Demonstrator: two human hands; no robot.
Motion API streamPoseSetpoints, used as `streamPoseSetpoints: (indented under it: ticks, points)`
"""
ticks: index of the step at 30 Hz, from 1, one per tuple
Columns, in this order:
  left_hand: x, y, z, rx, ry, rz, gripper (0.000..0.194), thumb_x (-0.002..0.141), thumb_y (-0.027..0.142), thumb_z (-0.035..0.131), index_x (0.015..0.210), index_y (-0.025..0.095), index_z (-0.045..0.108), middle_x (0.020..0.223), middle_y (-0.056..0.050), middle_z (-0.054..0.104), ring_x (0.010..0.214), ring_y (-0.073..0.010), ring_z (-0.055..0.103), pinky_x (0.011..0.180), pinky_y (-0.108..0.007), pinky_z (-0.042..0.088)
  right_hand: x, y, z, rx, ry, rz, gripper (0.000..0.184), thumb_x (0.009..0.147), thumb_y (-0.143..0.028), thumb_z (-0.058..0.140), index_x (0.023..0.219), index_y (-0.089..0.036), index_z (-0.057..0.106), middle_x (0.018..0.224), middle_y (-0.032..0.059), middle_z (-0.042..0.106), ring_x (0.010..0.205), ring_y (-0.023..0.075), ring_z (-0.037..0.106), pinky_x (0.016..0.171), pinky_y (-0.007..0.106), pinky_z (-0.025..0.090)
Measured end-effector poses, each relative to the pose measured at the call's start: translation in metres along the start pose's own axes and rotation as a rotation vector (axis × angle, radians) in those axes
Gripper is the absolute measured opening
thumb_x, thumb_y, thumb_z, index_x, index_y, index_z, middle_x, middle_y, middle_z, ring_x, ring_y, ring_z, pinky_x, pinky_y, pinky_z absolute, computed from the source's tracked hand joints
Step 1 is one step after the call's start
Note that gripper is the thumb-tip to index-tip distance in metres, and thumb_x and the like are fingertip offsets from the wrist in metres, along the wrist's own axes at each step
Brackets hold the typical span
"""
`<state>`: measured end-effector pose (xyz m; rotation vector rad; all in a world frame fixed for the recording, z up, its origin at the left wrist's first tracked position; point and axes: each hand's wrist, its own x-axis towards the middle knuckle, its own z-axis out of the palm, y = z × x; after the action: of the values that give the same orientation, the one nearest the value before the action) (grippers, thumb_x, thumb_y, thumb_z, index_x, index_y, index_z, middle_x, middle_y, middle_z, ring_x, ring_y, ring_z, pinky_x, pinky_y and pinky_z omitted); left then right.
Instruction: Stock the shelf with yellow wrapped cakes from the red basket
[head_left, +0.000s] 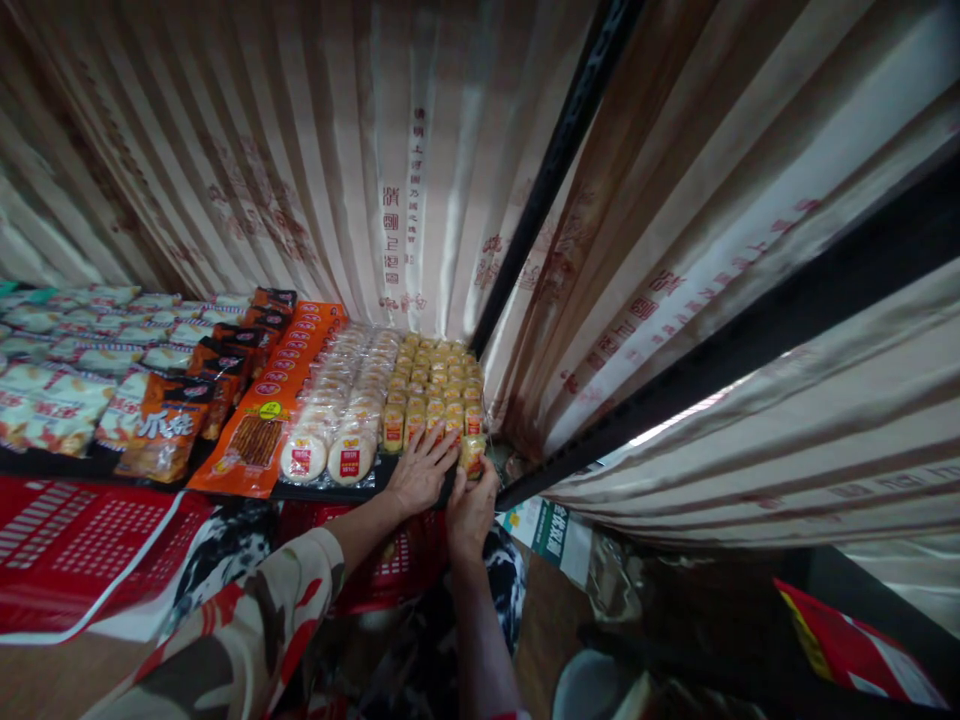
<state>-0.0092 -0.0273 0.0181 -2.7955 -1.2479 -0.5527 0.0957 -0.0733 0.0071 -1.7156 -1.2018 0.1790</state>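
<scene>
Your right hand (471, 515), just below the centre of the frame, is closed with thumb and fingers around the lower end of a yellow packet (472, 454), upright at the right end of the front row. Your left hand (420, 478), beside it, lies with its fingers extended and slightly apart over the front of the neighbouring yellow packs (435, 372), which stand in tight rows at the frame's centre. Left of them come the round crackers (351, 457) in clear wrap, then the orange bags (251, 445), the orange-and-black bags (166, 425) and, at the left edge, the white bags (52, 405). All sit on a black shelf (64, 464). A red basket (112, 550) shows at lower left; pleated curtains (322, 140) fill the upper frame.
</scene>
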Motion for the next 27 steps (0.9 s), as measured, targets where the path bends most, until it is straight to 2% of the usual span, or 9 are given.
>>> streamPoseSetpoints:
  ticks: [2, 5, 14, 20, 24, 27]
  points:
    - [0.000, 0.000, 0.000, -0.009, 0.000, -0.003, 0.049, 0.086, 0.023, 0.042, 0.135, 0.020, 0.040, 0.151, -0.003, 0.023, 0.140, -0.0249, 0.009, 0.113, -0.050, 0.009, 0.003, 0.000, 0.004, -0.015, 0.017, -0.005, 0.040, 0.090, -0.036, 0.035, 0.121, -0.012, 0.044, 0.115, 0.0198, 0.052, 0.103, 0.0267, 0.053, 0.084, 0.040, 0.044]
    - [0.001, 0.000, 0.003, -0.016, 0.012, -0.015, 0.049, 0.086, 0.023, 0.042, 0.135, 0.021, 0.040, 0.151, -0.002, 0.023, 0.140, -0.0253, 0.009, 0.113, -0.050, 0.009, 0.006, -0.002, 0.009, -0.045, 0.041, 0.024, 0.043, 0.089, -0.036, 0.033, 0.122, -0.011, 0.043, 0.117, 0.0208, 0.051, 0.109, 0.0288, 0.051, 0.087, 0.042, 0.043]
    - [0.000, -0.001, 0.008, -0.025, 0.024, -0.017, 0.046, 0.089, 0.030, 0.042, 0.135, 0.023, 0.041, 0.149, -0.003, 0.029, 0.140, -0.0253, 0.013, 0.113, -0.051, 0.010, 0.017, -0.008, 0.018, -0.103, 0.068, 0.125, 0.041, 0.088, -0.036, 0.035, 0.120, -0.012, 0.044, 0.116, 0.0203, 0.051, 0.102, 0.0296, 0.054, 0.077, 0.038, 0.044]
    - [0.000, -0.002, 0.007, -0.030, 0.025, -0.018, 0.047, 0.087, 0.026, 0.044, 0.134, 0.022, 0.041, 0.149, -0.004, 0.029, 0.140, -0.0251, 0.011, 0.113, -0.051, 0.010, 0.022, -0.005, 0.019, -0.094, 0.099, 0.084, 0.031, 0.088, -0.037, 0.036, 0.108, -0.015, 0.046, 0.106, 0.0172, 0.053, 0.094, 0.0268, 0.054, 0.077, 0.037, 0.044]
    - [0.001, -0.001, 0.006, -0.020, 0.011, -0.024, 0.049, 0.085, 0.024, 0.045, 0.134, 0.022, 0.042, 0.149, -0.004, 0.028, 0.140, -0.0253, 0.011, 0.113, -0.051, 0.010, 0.022, -0.002, 0.018, -0.093, 0.064, 0.041, 0.026, 0.089, -0.034, 0.034, 0.102, -0.016, 0.048, 0.103, 0.0164, 0.053, 0.098, 0.0266, 0.052, 0.082, 0.039, 0.043]
    - [0.001, 0.000, 0.005, -0.018, 0.003, -0.025, 0.051, 0.084, 0.023, 0.046, 0.135, 0.021, 0.041, 0.150, -0.003, 0.026, 0.140, -0.0260, 0.010, 0.113, -0.051, 0.009, 0.021, 0.002, 0.017, -0.076, 0.038, 0.019, 0.026, 0.088, -0.030, 0.034, 0.104, -0.015, 0.049, 0.106, 0.0171, 0.053, 0.102, 0.0260, 0.052, 0.086, 0.040, 0.043]
